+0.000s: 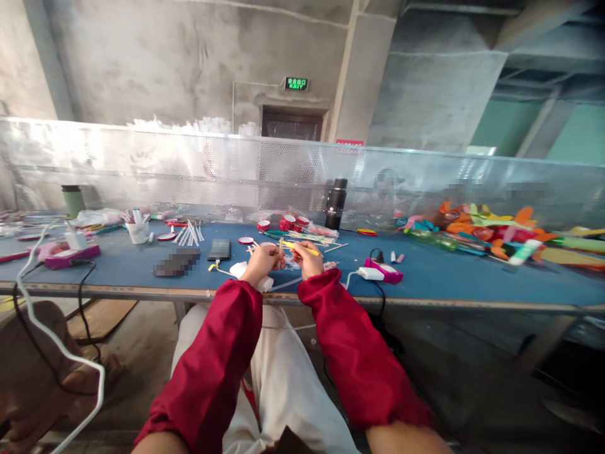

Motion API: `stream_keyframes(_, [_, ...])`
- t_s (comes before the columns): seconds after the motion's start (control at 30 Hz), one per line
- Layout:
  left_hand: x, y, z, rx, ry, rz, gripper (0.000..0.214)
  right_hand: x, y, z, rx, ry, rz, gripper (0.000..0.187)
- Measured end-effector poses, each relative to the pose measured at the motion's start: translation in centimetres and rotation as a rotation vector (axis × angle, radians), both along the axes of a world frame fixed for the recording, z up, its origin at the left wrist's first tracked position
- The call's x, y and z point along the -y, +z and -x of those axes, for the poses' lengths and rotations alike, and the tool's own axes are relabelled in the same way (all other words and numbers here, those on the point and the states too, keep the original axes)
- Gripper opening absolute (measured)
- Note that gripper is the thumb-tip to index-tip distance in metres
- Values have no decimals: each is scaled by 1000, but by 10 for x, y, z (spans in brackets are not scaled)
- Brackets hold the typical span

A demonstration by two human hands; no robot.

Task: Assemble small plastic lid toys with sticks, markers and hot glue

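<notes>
Over the table's front part, my left hand (261, 263) is closed, its fingertips pinching a small thin light-brown piece (281, 244) too small to name. My right hand (307, 258) is closed around a slim yellow pen-like tool (312, 251). The tool's tip points left, close to the piece at my left fingertips; whether they touch I cannot tell. Under my left wrist lies a crumpled white wad (265, 284). Just behind my hands are red-and-white tape rolls (288, 222). A phone (220, 250) with a white cable lies left of my left hand.
A purple power strip (388, 271) with a white plug sits to the right. Further left stand a white cup of pens (138, 228) and several white sticks (190, 233). A black bottle (336, 205) stands by the perforated metal divider (293, 167). Colourful balloon-like shapes (501, 230) are piled far right.
</notes>
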State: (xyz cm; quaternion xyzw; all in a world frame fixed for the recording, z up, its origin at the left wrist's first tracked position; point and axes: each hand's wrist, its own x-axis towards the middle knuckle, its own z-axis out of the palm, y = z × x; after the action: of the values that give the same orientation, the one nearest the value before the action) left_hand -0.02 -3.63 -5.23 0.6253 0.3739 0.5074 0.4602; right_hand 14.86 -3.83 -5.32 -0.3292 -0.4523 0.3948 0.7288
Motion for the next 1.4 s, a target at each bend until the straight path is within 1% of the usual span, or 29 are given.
stream_keyframes(0.1, [0, 0, 0, 1, 6, -2, 6, 0, 0, 0, -2, 0, -2, 32])
stream_keyframes(0.5, [1, 2, 0, -2, 12, -3, 10, 0, 0, -1, 0, 0, 5, 32])
stream_keyframes(0.83, [-3, -1, 0, -8, 9, -9, 2, 0, 1, -1, 8, 0, 11, 31])
stream_keyframes(1.03, [-3, -2, 0, -10, 2, -21, 2, 0, 1, -1, 11, 1, 17, 29])
stream_keyframes(1.4, [-4, -2, 0, -8, 7, -27, 4, -1, 0, -2, 16, -3, 13, 32])
